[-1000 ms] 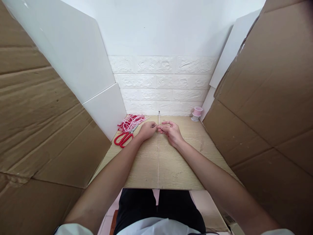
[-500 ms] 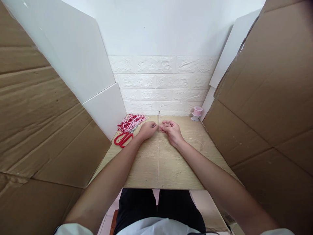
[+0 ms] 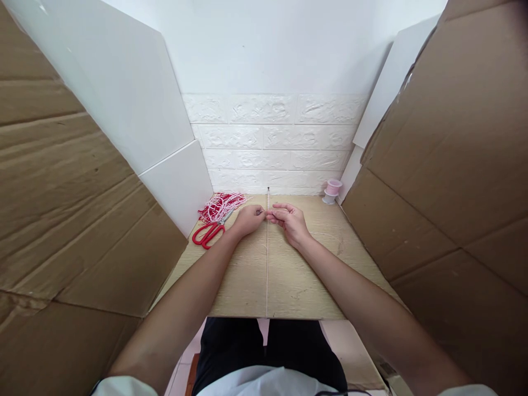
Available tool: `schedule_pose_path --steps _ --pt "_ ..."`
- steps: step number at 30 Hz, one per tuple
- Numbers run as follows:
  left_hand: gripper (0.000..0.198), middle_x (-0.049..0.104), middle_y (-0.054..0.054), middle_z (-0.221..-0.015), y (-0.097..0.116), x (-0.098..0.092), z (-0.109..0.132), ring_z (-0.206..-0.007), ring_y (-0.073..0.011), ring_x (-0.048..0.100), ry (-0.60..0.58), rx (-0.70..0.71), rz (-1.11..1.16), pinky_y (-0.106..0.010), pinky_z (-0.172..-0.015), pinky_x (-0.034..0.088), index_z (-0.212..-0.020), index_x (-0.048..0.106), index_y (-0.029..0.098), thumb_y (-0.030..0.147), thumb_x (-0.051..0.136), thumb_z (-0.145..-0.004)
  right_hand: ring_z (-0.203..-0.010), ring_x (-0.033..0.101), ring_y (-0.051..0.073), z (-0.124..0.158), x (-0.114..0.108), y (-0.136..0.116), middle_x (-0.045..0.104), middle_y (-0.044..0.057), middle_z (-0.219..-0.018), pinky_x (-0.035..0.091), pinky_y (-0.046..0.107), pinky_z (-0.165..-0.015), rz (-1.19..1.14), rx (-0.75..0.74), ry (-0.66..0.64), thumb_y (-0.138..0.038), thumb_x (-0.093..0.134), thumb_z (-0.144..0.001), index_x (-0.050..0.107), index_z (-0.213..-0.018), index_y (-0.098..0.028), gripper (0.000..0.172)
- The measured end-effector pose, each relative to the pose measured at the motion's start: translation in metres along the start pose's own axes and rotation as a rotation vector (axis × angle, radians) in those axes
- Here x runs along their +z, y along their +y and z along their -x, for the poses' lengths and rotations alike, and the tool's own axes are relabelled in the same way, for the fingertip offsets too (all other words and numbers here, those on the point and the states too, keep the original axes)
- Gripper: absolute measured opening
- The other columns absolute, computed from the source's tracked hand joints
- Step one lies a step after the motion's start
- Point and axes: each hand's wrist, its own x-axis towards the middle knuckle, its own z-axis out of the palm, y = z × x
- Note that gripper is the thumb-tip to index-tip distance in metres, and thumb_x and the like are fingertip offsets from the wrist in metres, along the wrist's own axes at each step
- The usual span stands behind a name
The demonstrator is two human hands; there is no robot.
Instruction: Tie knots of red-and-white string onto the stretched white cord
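A pale cord [image 3: 267, 264] runs straight from a small dark fixing [image 3: 268, 188] at the table's back edge to its front edge. Its upper stretch, near the fixing, looks thicker and braided. On the left of the cord, my left hand [image 3: 249, 219] is closed, thumb and forefinger pinching a thin thread. From the right, my right hand [image 3: 290, 221] reaches its fingertips across the cord, thumb and forefinger pressed together at the thread. The fingertips of both hands nearly meet. A loose thin thread [image 3: 324, 234] trails on the table beside my right wrist.
Red-handled scissors [image 3: 209, 234] lie left of my left hand, against a heap of red and white cords [image 3: 223, 208]. A spool of pink thread [image 3: 333, 187] stands at the back right corner. Cardboard panels [image 3: 445, 181] flank the wooden table [image 3: 305, 291] on both sides.
The fingertips of my right hand have moved slightly left, across the cord and towards my left hand. My left hand has shifted very little.
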Motion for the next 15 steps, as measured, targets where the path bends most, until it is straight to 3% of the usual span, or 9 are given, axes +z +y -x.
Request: schedule_pose_path --steps 15 --pt "0.034 0.061 -0.001 -0.064 0.0009 0.0006 0.0001 -0.064 -0.0145 0.049 0.013 0.017 -0.01 -0.027 -0.059 0.032 -0.068 0.064 0.016 0.04 0.048 -0.087 -0.065 0.065 0.011 -0.0041 -0.0022 0.0038 0.072 0.004 -0.074 0.054 0.021 -0.063 0.034 -0.079 0.025 -0.016 0.081 -0.059 0.067 -0.087 -0.015 0.031"
